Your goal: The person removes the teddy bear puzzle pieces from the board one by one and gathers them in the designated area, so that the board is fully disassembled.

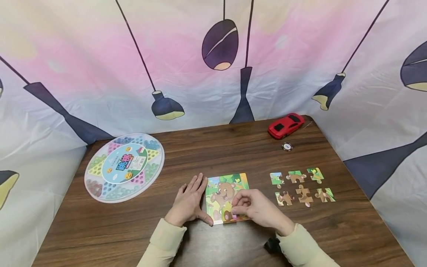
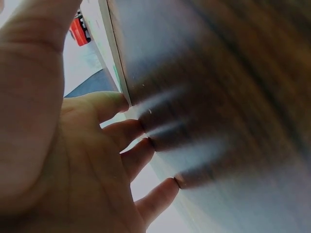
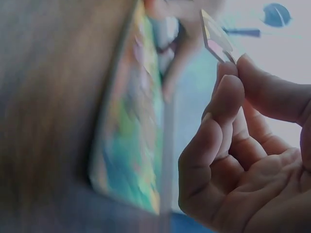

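A bear jigsaw puzzle (image 1: 224, 191) in a flat board lies at the middle of the table's near half. My left hand (image 1: 188, 202) rests along its left side, fingers stretched toward the back and thumb at the near left corner. In the left wrist view, straight fingertips (image 2: 167, 189) touch the wood. My right hand (image 1: 261, 211) is over the right part of the board. Between thumb and fingers it pinches a small puzzle piece (image 3: 216, 39), raised off the board in the right wrist view, with pink and yellow on its face.
Several loose puzzle pieces (image 1: 304, 194) lie in two rows to the right. Behind them are a poker chip (image 1: 287, 147) and a red toy car (image 1: 286, 126). A round Chinese checkers set (image 1: 125, 167) lies at the left. A patterned cloth (image 1: 186, 74) hangs behind the table.
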The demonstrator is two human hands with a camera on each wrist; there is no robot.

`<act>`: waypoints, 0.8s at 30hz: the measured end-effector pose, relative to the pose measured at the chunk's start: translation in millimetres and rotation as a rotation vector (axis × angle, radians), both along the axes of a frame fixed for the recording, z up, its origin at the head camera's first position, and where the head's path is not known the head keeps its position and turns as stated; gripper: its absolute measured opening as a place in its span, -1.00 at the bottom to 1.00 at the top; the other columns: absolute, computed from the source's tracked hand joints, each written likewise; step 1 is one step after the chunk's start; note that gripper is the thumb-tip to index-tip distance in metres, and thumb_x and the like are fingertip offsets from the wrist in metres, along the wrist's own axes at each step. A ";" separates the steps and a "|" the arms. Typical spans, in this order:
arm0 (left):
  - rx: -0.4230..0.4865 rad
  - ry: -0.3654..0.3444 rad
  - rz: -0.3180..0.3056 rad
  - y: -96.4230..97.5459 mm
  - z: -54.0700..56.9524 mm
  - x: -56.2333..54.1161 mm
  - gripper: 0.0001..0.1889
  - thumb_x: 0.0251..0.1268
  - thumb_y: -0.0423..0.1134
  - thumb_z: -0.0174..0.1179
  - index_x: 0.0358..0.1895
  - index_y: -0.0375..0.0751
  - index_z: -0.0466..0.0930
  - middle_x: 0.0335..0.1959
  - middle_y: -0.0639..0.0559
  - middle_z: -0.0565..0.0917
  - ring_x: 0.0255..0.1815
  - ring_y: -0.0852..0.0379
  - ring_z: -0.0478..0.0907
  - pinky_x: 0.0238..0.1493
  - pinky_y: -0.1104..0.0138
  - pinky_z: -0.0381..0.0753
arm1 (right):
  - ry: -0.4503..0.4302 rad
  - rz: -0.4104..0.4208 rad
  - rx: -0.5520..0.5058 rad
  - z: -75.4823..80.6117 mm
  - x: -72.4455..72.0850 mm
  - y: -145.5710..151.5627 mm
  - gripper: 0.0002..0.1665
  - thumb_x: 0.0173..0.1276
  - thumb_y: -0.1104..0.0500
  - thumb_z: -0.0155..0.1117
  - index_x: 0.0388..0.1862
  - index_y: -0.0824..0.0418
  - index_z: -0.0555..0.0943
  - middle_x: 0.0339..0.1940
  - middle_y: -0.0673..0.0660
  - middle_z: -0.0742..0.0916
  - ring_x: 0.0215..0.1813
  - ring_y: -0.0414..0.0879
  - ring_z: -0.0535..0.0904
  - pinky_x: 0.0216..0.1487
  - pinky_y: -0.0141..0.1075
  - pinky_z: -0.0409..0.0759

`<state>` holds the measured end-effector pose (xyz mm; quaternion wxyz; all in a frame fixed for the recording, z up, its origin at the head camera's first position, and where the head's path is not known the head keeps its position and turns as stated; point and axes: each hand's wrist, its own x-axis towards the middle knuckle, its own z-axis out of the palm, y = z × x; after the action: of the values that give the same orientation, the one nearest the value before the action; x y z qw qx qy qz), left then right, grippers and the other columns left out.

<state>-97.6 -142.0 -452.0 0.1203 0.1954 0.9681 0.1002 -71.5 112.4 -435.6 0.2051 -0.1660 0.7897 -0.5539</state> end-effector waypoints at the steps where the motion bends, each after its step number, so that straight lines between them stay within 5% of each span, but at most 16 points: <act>1: 0.002 0.002 -0.001 -0.1 -0.1 0.0 0.50 -0.66 0.46 0.44 0.56 -0.18 -0.01 0.57 -0.16 -0.05 0.56 -0.09 -0.09 0.34 -0.15 0.15 | 0.013 -0.017 0.012 2.2 0.6 6.6 -0.83 0.20 0.11 0.44 -0.33 0.13 0.62 -0.46 0.01 0.69 -0.38 0.02 0.63 -0.38 -0.32 0.57; 15: 0.016 0.001 0.002 -1.3 -0.3 0.1 0.49 -0.64 0.45 0.46 0.55 -0.19 0.00 0.57 -0.16 -0.04 0.56 -0.09 -0.09 0.34 -0.15 0.14 | 0.096 -0.285 0.200 18.5 26.3 122.6 -0.75 0.22 0.03 0.43 -0.27 0.16 0.62 -0.48 0.00 0.70 -0.43 -0.11 0.61 -0.45 -0.33 0.50; 24: 0.017 0.001 0.005 -2.1 -0.5 0.2 0.49 -0.64 0.45 0.44 0.56 -0.19 -0.02 0.57 -0.16 -0.04 0.56 -0.09 -0.10 0.34 -0.15 0.14 | 0.088 -0.280 0.274 7.7 32.9 155.6 -0.79 0.26 0.09 0.39 -0.25 0.20 0.62 -0.49 0.01 0.67 -0.47 -0.22 0.53 -0.46 -0.36 0.46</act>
<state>-97.3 -144.1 -452.5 0.1182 0.1942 0.9677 0.1087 -38.6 267.9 -427.9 0.1120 -0.0494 0.8813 -0.4565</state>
